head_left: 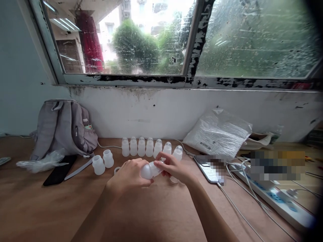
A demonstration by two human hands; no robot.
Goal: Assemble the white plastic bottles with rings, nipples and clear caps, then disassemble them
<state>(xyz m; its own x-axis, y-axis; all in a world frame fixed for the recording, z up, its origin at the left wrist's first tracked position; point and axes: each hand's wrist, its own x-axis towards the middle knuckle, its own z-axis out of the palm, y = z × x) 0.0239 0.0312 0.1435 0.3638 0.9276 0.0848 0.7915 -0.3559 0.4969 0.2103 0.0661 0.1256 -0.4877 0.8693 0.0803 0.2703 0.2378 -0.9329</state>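
Note:
A small translucent white bottle (pixel 147 171) lies tilted between my two hands above the wooden table. My left hand (pixel 128 173) is wrapped round its wider end. The fingers of my right hand (pixel 176 169) are closed on its narrower end, at the right. Behind them, several similar bottles with clear domed tops (pixel 141 147) stand upright in a row. To the left are two open-necked bottles without tops (pixel 98 165). A white rim (pixel 116 170) shows beside my left hand, mostly hidden. Another whitish piece (pixel 174 179) is partly covered by my right hand.
At the left, a grey backpack (pixel 63 127) leans by the wall, with a crumpled plastic bag (pixel 42 163), a black flat item (pixel 60 171) and a pale strip (pixel 78 169). To the right are a phone (pixel 207 169), a padded mailer (pixel 217 134) and a power strip (pixel 285 205) with loose cables.

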